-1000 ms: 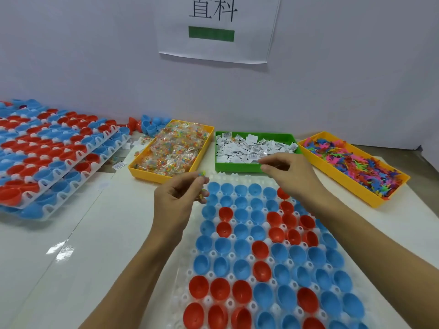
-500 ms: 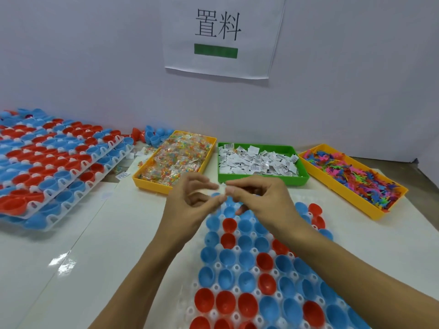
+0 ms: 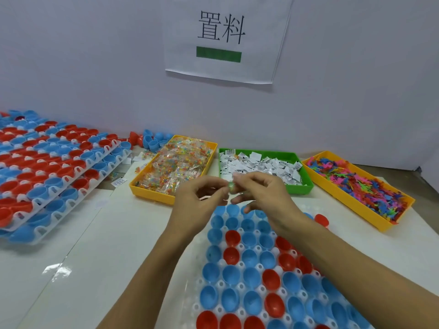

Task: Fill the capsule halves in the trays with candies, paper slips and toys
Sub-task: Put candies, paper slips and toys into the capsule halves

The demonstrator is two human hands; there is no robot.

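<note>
A white tray (image 3: pixel 197 307) of empty blue and red capsule halves lies in front of me. Above its far end my left hand (image 3: pixel 194 205) and my right hand (image 3: pixel 263 198) meet, fingertips pinching together a small candy packet (image 3: pixel 230 185); a white paper slip seems to be at the right fingertips, blurred. Behind them stand a yellow bin of wrapped candies (image 3: pixel 152 189), a green bin of paper slips (image 3: pixel 301 187) and a yellow bin of colourful plastic toys (image 3: pixel 370 217).
Stacked trays of red and blue capsule halves (image 3: pixel 50 172) fill the left of the table. Loose capsule halves (image 3: pixel 152 140) lie by the wall behind the candy bin. A paper sign (image 3: pixel 225 36) hangs on the wall. A few slips lie loose beside the stack.
The right hand came back from the green slip bin and the left from beside the candy bin; the two now meet over the tray's far end. The camera tilted up a little.
</note>
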